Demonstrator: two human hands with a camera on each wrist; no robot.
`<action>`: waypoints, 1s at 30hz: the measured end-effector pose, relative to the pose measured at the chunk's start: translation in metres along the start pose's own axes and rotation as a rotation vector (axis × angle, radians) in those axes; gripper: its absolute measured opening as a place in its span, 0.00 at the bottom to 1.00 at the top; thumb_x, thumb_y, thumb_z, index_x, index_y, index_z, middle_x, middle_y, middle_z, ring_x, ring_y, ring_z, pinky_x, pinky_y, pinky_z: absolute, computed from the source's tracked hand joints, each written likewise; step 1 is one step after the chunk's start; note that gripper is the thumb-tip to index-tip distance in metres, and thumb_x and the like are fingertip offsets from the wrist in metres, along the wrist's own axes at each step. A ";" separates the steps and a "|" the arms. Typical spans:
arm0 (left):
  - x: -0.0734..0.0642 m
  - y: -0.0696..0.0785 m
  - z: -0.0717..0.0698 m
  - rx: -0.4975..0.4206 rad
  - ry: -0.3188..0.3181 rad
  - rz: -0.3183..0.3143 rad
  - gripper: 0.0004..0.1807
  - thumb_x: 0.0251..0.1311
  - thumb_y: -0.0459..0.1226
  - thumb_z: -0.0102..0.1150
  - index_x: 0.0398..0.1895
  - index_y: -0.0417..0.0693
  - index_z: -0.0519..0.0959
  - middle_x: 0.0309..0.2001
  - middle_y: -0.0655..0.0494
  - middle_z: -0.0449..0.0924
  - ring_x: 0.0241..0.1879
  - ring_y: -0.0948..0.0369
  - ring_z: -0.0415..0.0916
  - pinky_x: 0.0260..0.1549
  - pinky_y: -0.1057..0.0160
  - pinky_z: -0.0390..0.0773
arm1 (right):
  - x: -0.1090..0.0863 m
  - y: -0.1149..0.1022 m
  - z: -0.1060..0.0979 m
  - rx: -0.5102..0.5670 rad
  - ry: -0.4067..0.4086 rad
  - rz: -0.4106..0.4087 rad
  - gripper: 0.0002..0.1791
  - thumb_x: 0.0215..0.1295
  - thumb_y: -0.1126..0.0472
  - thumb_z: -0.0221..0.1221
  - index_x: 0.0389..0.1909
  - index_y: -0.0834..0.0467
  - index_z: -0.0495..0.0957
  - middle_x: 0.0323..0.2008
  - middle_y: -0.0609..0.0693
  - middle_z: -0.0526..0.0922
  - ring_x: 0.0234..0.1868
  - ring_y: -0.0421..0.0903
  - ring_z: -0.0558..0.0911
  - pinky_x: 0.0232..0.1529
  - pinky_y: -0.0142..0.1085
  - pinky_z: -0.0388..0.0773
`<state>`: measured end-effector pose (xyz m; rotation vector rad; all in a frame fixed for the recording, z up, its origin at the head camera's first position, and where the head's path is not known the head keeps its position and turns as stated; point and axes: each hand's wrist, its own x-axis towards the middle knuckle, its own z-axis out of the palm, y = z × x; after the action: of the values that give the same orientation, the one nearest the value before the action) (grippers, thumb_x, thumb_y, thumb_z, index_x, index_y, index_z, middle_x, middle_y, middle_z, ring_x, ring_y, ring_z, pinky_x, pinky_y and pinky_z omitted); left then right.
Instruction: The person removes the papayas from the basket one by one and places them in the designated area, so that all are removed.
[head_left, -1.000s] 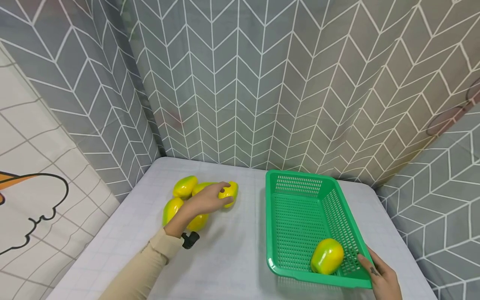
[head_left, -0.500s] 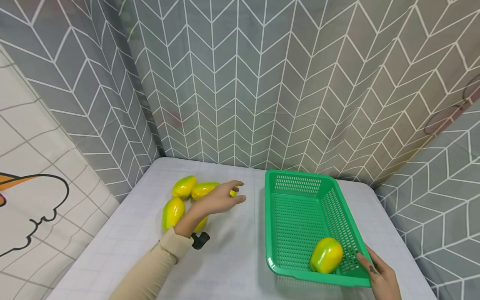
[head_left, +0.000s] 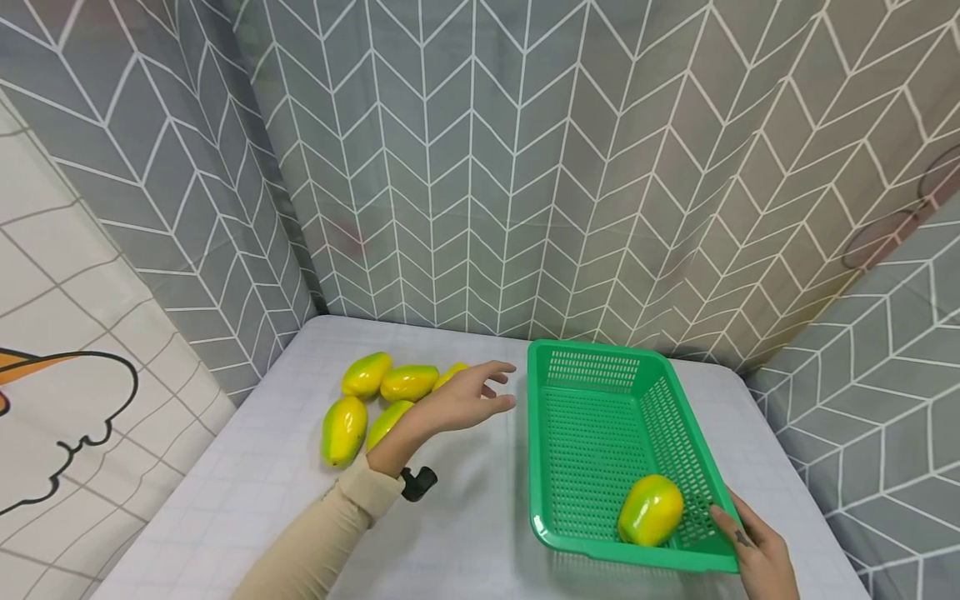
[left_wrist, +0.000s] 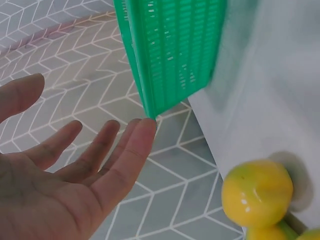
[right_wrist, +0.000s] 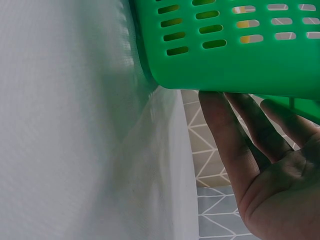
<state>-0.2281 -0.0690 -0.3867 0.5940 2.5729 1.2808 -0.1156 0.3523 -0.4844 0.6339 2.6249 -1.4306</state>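
Note:
My left hand (head_left: 465,398) is held over the table between the fruit and the basket, fingers loosely spread and nothing in them. The left wrist view shows its palm bare, with the green basket's corner (left_wrist: 155,95) beyond the fingertips. Partly behind this hand lies a yellow-green mango (head_left: 450,374). My right hand (head_left: 761,550) grips the near right corner of the green plastic basket (head_left: 536,467), thumb over the rim; in the right wrist view the fingers (right_wrist: 225,135) are against its outer wall. One mango (head_left: 651,510) lies inside, near the basket's front.
Several more mangoes lie together on the left of the white-covered table (head_left: 465,508), including one at the far left (head_left: 345,431). Grey chevron-patterned curtain (head_left: 480,167) stands behind the table and at both sides.
My left hand has moved right, away from the mangoes and toward the basket, with nothing in it. The right hand keeps its hold on the basket, and the mango inside stays in place.

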 end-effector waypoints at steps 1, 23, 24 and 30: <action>0.001 0.001 0.002 -0.008 -0.004 0.012 0.31 0.75 0.47 0.60 0.78 0.53 0.69 0.72 0.45 0.76 0.66 0.47 0.79 0.58 0.49 0.86 | 0.000 0.000 0.000 -0.002 -0.001 0.002 0.45 0.81 0.36 0.49 0.84 0.63 0.52 0.69 0.69 0.78 0.32 0.28 0.84 0.39 0.27 0.82; 0.030 0.037 0.026 0.013 -0.103 0.140 0.33 0.74 0.45 0.61 0.79 0.50 0.68 0.72 0.45 0.76 0.65 0.48 0.79 0.55 0.56 0.85 | 0.001 -0.003 -0.003 -0.001 -0.030 0.006 0.47 0.79 0.32 0.48 0.85 0.58 0.51 0.81 0.66 0.58 0.35 0.16 0.75 0.41 0.24 0.80; 0.031 0.038 0.026 0.008 -0.109 0.138 0.33 0.74 0.46 0.61 0.79 0.51 0.68 0.72 0.46 0.76 0.65 0.49 0.79 0.55 0.56 0.85 | 0.001 -0.003 -0.003 0.000 -0.025 0.004 0.47 0.79 0.32 0.48 0.85 0.58 0.52 0.80 0.66 0.59 0.35 0.18 0.76 0.40 0.25 0.80; 0.038 0.044 0.031 -0.001 -0.134 0.130 0.33 0.73 0.46 0.61 0.79 0.55 0.68 0.73 0.48 0.77 0.66 0.49 0.79 0.57 0.57 0.84 | 0.001 -0.003 -0.002 0.018 -0.008 0.001 0.45 0.80 0.34 0.49 0.84 0.59 0.53 0.79 0.67 0.64 0.34 0.26 0.83 0.40 0.29 0.83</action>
<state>-0.2394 -0.0063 -0.3702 0.8298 2.4598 1.2355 -0.1172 0.3525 -0.4813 0.6301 2.6082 -1.4551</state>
